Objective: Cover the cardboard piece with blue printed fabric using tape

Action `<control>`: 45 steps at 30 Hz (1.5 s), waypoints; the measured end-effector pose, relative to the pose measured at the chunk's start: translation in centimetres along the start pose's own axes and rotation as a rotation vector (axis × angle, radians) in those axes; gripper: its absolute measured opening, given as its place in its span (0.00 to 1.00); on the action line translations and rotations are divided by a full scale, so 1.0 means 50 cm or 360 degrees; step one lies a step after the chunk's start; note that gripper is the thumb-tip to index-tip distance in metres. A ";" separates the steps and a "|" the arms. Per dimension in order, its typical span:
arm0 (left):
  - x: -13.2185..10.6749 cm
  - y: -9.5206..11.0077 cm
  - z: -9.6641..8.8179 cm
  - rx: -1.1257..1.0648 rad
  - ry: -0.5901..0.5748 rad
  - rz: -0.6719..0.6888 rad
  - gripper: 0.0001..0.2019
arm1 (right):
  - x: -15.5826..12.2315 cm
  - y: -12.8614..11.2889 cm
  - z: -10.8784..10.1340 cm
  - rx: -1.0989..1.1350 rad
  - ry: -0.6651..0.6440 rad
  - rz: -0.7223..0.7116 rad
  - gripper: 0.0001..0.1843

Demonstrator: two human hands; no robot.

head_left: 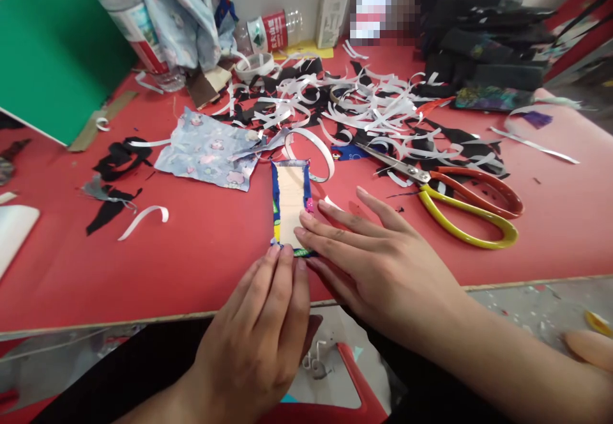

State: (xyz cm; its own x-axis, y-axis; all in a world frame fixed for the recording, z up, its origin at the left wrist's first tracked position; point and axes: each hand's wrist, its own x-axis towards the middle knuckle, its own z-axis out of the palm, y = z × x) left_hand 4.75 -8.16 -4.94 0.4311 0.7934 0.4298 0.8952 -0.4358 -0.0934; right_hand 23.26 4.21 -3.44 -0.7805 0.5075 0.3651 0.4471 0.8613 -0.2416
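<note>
A small rectangular panel (291, 197) lies on the red table, its pale face bordered by folded-over blue patterned fabric. The fingers of my left hand (263, 322) are bent and pressed together on its lower left edge, with the thumb partly hidden below. My right hand (383, 251) lies flat with fingers spread, its fingertips on the panel's right side and lower right corner. Just beyond the panel stands a loop of white strip (330, 159). Light blue patterned fabric (205, 149) lies to its left.
Scissors (421, 178) with red and yellow handles lie open at the right. White and black scraps (373, 108) are heaped behind. Bottles (275, 31), a carton (334, 6) and a black stack (483, 41) stand at the back. A green board (57, 47) leans at left.
</note>
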 end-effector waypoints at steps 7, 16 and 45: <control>0.017 0.011 -0.002 0.0183 -0.0108 0.0018 0.31 | -0.006 0.047 -0.021 0.0123 -0.0084 -0.0145 0.19; 0.036 0.032 0.005 0.0472 -0.0291 -0.0005 0.32 | 0.056 0.048 -0.011 -0.0237 0.0074 0.0167 0.18; -0.009 -0.038 -0.027 0.0236 -0.0173 -0.0157 0.32 | 0.080 0.019 0.012 -0.0124 -0.0288 -0.0272 0.24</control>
State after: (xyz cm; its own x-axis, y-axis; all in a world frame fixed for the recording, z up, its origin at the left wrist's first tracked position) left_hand 2.71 -8.27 -3.72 0.3430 0.8737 0.3450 0.9371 -0.2928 -0.1901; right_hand 20.31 7.05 -2.75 -0.9098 0.3479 0.2264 0.3291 0.9370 -0.1176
